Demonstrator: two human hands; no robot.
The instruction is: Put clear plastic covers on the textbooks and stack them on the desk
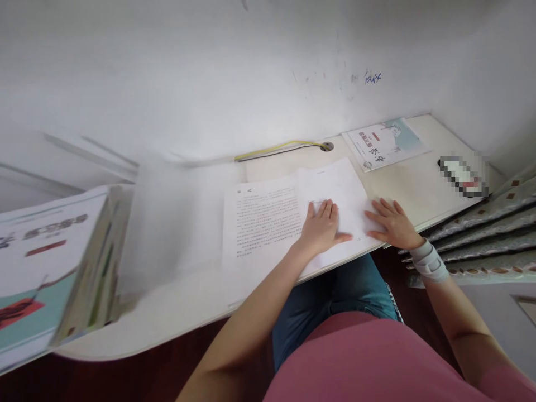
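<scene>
Sheets of print [262, 220] partly covered by left hand [322, 226] and right hand [393, 223], flat, apart

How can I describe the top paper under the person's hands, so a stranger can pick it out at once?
Start at the white desk against the wall. Near its middle lies a page full of printed text, and the top sheet overlaps its right side. That sheet looks mostly blank, with the left hand flat on it and the right hand at its edge.
</scene>
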